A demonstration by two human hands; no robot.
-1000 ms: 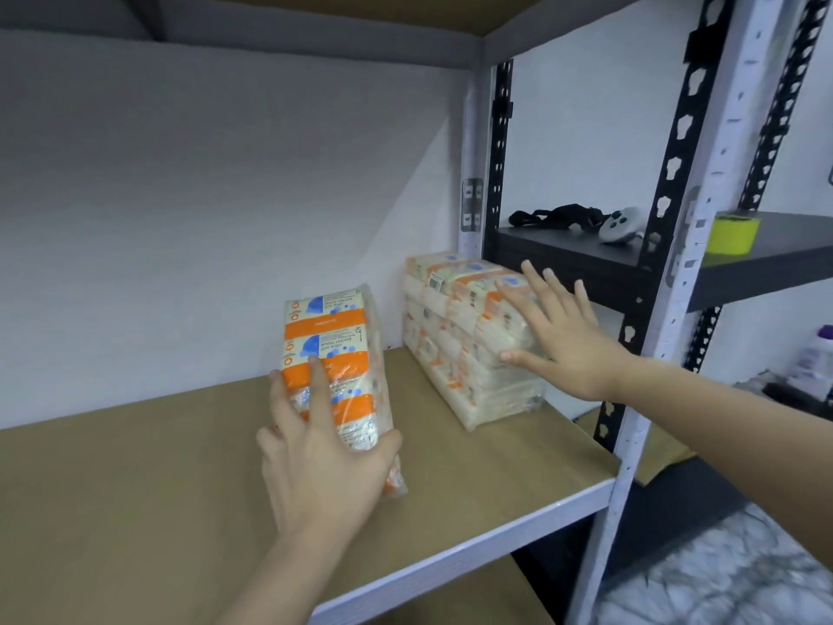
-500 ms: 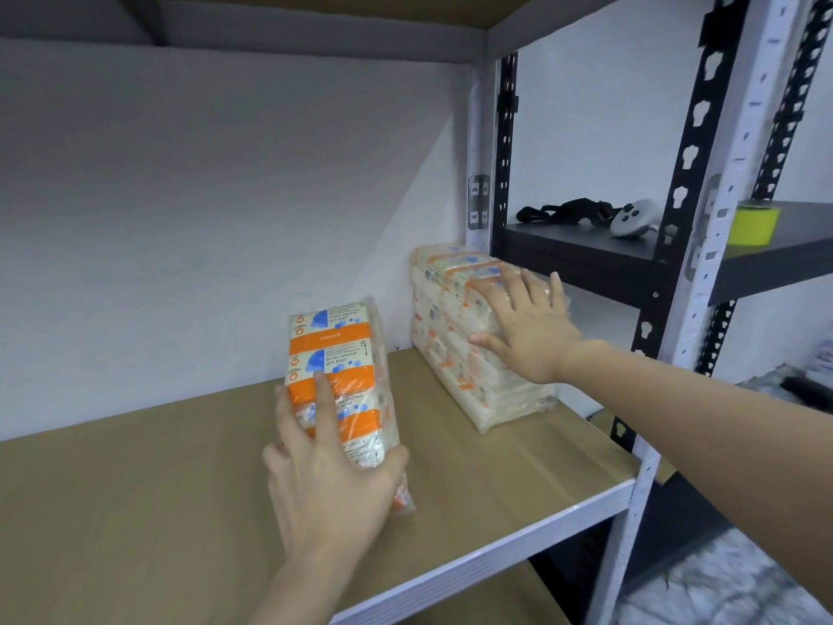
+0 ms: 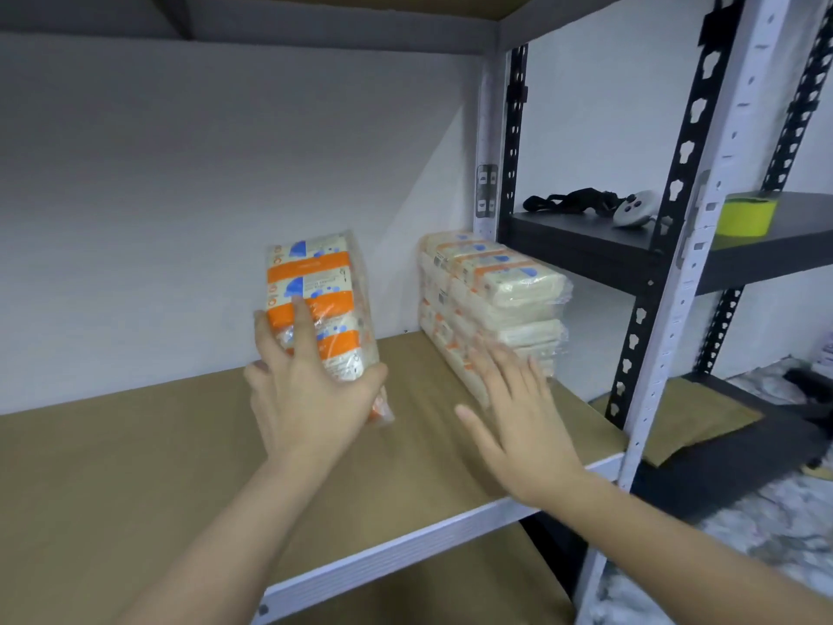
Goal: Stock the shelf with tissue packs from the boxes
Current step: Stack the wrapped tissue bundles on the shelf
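An orange, white and blue tissue pack (image 3: 315,286) stands upright near the middle of the brown shelf board (image 3: 135,466). My left hand (image 3: 306,390) grips its lower front. To the right, a larger wrapped bundle of tissue packs (image 3: 491,304) rests against the shelf's white corner post. My right hand (image 3: 518,417) hovers flat with fingers spread, low in front of that bundle and just clear of it. No boxes are in view.
A white wall backs the shelf. The grey front post (image 3: 689,272) stands at the right. A neighbouring black shelf (image 3: 586,245) carries a black strap, a white controller (image 3: 633,209) and a yellow-green tape roll (image 3: 746,216). Marbled floor lies lower right.
My right hand has come off the top of the bundle and dropped down and toward me. My left hand has lifted the held pack slightly up and further back.
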